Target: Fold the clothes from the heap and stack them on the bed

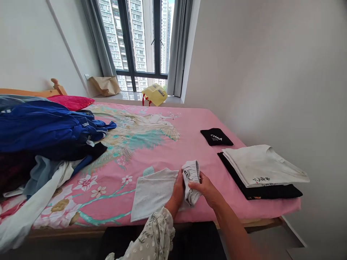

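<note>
Nearest the camera, a floral-print sleeve (154,234) covers the left forearm; the right forearm is bare.

Hand state:
- Left hand (177,189): closed on a fold of the light grey garment (153,191), fingers tucked into the cloth and mostly hidden.
- Right hand (203,187): closed on the gathered elastic waistband end of the same garment, thumb on top, with the bunched cloth lifted slightly off the sheet.

Garment position: it lies at the near edge of the bed (173,148), right of the middle. Its left portion is spread flat on the pink floral sheet; its right portion is doubled up between the two hands.

Surrounding items on the bed:
- Near right corner: a folded white shirt (262,166) stacked on a folded black garment (260,191).
- Right edge, just beyond that stack: a small folded black item (216,137) with white lettering.
- Left side: a loose pile of unfolded clothes (40,137), blue, black and white, well apart from the hands.
- Far left corner: a red pillow (70,102).

Beyond the far edge, a yellow bag (155,94) and a brown paper bag (105,85) rest on the window ledge.
</note>
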`<action>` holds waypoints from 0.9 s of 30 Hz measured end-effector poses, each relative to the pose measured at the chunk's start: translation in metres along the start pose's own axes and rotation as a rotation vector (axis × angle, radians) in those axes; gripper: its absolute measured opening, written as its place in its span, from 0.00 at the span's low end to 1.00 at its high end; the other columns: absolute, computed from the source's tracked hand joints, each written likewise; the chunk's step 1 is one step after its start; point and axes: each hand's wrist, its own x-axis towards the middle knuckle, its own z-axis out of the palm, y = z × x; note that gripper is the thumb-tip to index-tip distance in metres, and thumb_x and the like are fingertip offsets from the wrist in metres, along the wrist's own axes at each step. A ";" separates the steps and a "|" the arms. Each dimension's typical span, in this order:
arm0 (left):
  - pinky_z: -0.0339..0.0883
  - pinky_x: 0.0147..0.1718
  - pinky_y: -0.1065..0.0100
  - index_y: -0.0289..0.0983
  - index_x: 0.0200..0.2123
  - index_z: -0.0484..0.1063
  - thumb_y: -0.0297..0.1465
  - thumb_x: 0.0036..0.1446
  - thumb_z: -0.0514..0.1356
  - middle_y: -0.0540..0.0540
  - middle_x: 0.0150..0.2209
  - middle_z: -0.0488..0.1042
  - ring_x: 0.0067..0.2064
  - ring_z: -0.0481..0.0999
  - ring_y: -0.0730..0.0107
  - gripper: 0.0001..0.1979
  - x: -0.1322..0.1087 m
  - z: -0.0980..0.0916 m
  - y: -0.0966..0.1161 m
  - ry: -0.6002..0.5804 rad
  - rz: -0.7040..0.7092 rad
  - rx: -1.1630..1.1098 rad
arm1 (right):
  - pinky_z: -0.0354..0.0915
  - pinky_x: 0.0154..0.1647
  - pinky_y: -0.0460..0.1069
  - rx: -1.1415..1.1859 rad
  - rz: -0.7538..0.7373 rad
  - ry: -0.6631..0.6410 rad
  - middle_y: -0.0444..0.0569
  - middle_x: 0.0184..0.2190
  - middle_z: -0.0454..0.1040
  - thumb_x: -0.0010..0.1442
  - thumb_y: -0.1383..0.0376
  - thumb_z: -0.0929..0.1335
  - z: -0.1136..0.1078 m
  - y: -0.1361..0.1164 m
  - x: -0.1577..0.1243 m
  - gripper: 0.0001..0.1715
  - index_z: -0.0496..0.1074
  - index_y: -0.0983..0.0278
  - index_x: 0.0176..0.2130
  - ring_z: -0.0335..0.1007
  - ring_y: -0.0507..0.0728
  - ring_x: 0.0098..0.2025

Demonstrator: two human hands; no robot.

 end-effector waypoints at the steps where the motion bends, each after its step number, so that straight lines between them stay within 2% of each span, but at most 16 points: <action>1: 0.53 0.61 0.50 0.31 0.63 0.55 0.52 0.61 0.33 0.35 0.60 0.64 0.62 0.61 0.53 0.39 -0.006 -0.009 0.002 0.022 -0.012 -0.081 | 0.68 0.41 0.52 -0.028 -0.017 -0.016 0.51 0.41 0.76 0.41 0.64 0.75 0.020 0.000 0.002 0.37 0.66 0.65 0.50 0.73 0.59 0.40; 4: 0.66 0.53 0.51 0.28 0.63 0.54 0.56 0.57 0.26 0.33 0.54 0.71 0.54 0.72 0.52 0.46 -0.036 -0.054 0.007 0.105 -0.042 -0.245 | 0.68 0.37 0.50 -0.124 -0.042 -0.089 0.47 0.37 0.76 0.41 0.62 0.75 0.076 0.014 0.009 0.39 0.65 0.63 0.53 0.72 0.57 0.37; 7: 0.70 0.47 0.52 0.30 0.58 0.62 0.60 0.55 0.34 0.34 0.46 0.77 0.50 0.75 0.50 0.46 -0.068 -0.111 0.011 0.124 -0.114 -0.403 | 0.66 0.32 0.48 -0.193 0.017 -0.170 0.44 0.30 0.75 0.47 0.56 0.73 0.112 0.040 0.012 0.43 0.59 0.66 0.58 0.70 0.54 0.30; 10: 0.72 0.41 0.55 0.33 0.51 0.69 0.58 0.53 0.49 0.37 0.40 0.79 0.44 0.78 0.52 0.37 -0.083 -0.156 0.012 0.080 -0.252 -0.543 | 0.64 0.31 0.48 -0.250 -0.049 -0.079 0.45 0.30 0.74 0.56 0.51 0.67 0.120 0.060 0.009 0.36 0.61 0.67 0.57 0.68 0.52 0.29; 12: 0.72 0.35 0.60 0.35 0.49 0.70 0.47 0.50 0.61 0.41 0.36 0.79 0.37 0.79 0.57 0.28 -0.082 -0.172 0.009 0.094 -0.310 -0.523 | 0.65 0.38 0.49 -0.336 -0.176 0.053 0.49 0.36 0.74 0.59 0.52 0.65 0.114 0.066 0.004 0.26 0.68 0.65 0.50 0.69 0.54 0.35; 14: 0.71 0.29 0.65 0.36 0.48 0.69 0.33 0.42 0.67 0.45 0.33 0.78 0.30 0.78 0.64 0.27 -0.077 -0.179 0.003 0.134 -0.320 -0.477 | 0.64 0.49 0.52 -0.454 -0.305 0.140 0.51 0.42 0.74 0.61 0.53 0.63 0.104 0.067 -0.001 0.20 0.71 0.64 0.45 0.69 0.57 0.44; 16: 0.69 0.27 0.69 0.36 0.47 0.68 0.25 0.36 0.67 0.48 0.31 0.78 0.27 0.76 0.69 0.30 -0.072 -0.181 -0.002 0.161 -0.304 -0.463 | 0.59 0.57 0.55 -0.552 -0.415 0.168 0.52 0.48 0.72 0.62 0.56 0.62 0.096 0.068 -0.006 0.18 0.71 0.62 0.46 0.65 0.58 0.52; 20: 0.69 0.28 0.69 0.36 0.47 0.66 0.30 0.40 0.67 0.47 0.32 0.77 0.28 0.76 0.70 0.28 -0.072 -0.175 0.000 0.168 -0.274 -0.417 | 0.55 0.62 0.57 -0.653 -0.528 0.204 0.54 0.53 0.68 0.65 0.59 0.59 0.089 0.078 -0.013 0.19 0.67 0.63 0.51 0.59 0.58 0.59; 22: 0.69 0.28 0.69 0.37 0.50 0.65 0.31 0.39 0.69 0.47 0.33 0.77 0.30 0.77 0.67 0.32 -0.074 -0.170 0.007 0.153 -0.254 -0.375 | 0.54 0.62 0.58 -0.733 -0.566 0.193 0.55 0.54 0.67 0.65 0.61 0.58 0.091 0.082 -0.014 0.19 0.67 0.64 0.51 0.56 0.58 0.62; 25: 0.67 0.26 0.71 0.37 0.53 0.63 0.27 0.33 0.69 0.48 0.33 0.77 0.29 0.76 0.68 0.39 -0.076 -0.165 0.015 0.166 -0.218 -0.284 | 0.49 0.65 0.60 -0.924 -0.613 0.129 0.55 0.57 0.65 0.65 0.62 0.57 0.098 0.084 -0.015 0.21 0.66 0.65 0.54 0.49 0.59 0.65; 27: 0.66 0.25 0.72 0.36 0.52 0.64 0.25 0.33 0.66 0.49 0.32 0.77 0.28 0.75 0.69 0.37 -0.076 -0.167 0.016 0.211 -0.196 -0.210 | 0.43 0.66 0.62 -1.067 -0.578 0.097 0.55 0.61 0.60 0.65 0.61 0.57 0.101 0.083 -0.014 0.24 0.63 0.65 0.58 0.43 0.60 0.68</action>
